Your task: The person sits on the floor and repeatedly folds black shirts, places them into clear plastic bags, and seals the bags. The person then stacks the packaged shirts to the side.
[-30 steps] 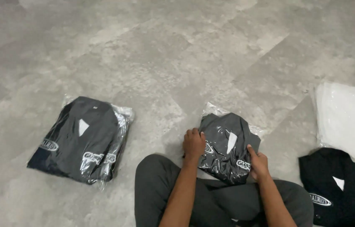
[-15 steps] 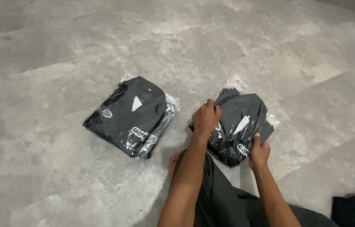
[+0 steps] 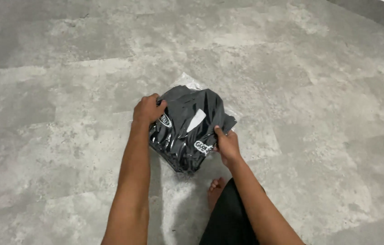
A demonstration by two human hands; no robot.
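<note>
On the grey floor (image 3: 64,90), both hands are gripping a bagged black shirt (image 3: 187,131), left hand (image 3: 148,109) curled over its far-left edge, right hand (image 3: 227,146) pinching the near-right edge, its length running away from the person.

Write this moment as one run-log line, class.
left hand: grip on bagged black garment, far-left edge | right hand: grip on near-right edge | surface: grey tiled floor | bare foot below
</note>
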